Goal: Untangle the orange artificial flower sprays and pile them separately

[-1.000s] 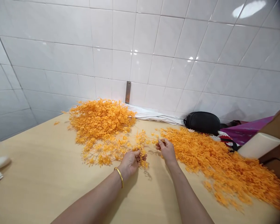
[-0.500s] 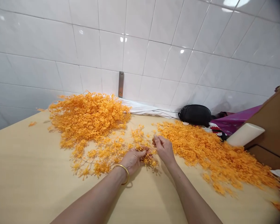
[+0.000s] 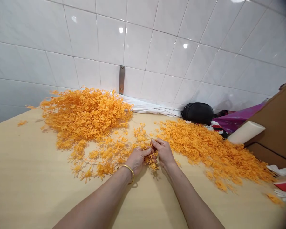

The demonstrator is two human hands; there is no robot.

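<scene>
My left hand point(image 3: 137, 158), with a gold bangle on the wrist, and my right hand point(image 3: 163, 151) meet over the middle of a pale wooden table point(image 3: 30, 178). Both pinch the same small orange plastic flower sprig point(image 3: 151, 158), fingers closed on it. A tall heap of tangled orange sprigs point(image 3: 85, 111) lies to the left and behind. A flatter spread of loose orange flower pieces point(image 3: 212, 152) stretches away to the right.
White tiled wall behind, with a metal bracket point(image 3: 121, 79). A white cloth point(image 3: 147, 108) and a black pouch point(image 3: 197, 113) lie by the wall. Purple fabric point(image 3: 235, 119), a white cylinder point(image 3: 245, 132) and a brown cabinet point(image 3: 276, 127) stand at the right.
My right hand has drawn in to meet the left hand on the sprig. The view has shifted to the right and a little downward.
</scene>
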